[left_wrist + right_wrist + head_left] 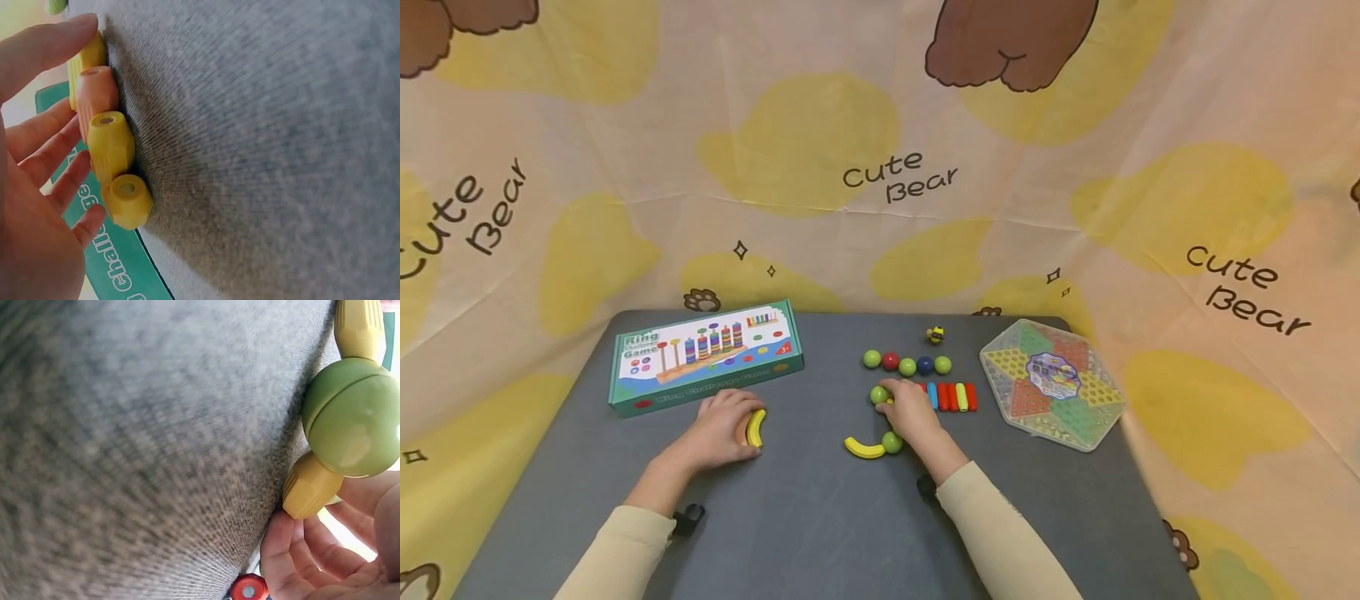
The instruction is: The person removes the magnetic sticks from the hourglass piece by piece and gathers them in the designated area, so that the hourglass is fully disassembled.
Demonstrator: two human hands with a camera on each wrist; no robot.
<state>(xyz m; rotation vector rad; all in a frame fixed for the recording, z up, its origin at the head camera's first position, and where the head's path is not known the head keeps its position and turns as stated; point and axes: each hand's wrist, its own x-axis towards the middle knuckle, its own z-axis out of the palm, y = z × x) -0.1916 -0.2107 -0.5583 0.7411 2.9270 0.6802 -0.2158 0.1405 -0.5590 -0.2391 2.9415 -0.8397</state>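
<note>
My left hand (718, 429) cups a row of short curved plastic pieces on the table; a yellow piece (756, 427) faces outward. In the left wrist view, an orange piece (98, 97) lies among yellow ones, the thumb over the end one and fingers behind. My right hand (913, 417) pinches a short yellow connector (312, 484) that meets a grooved green ball (353, 419). From that ball's other side runs a curved yellow tube (864, 448). Another green ball (878, 395) sits at the right fingertips. The hand partly hides the connector.
Behind lies a row of green, red and blue balls (907, 367), with a small bee figure (935, 335) beyond. Red, blue and yellow sticks (953, 397) lie right of the hand. A ring game box (706, 358) stands left, a hexagonal board case (1052, 385) right.
</note>
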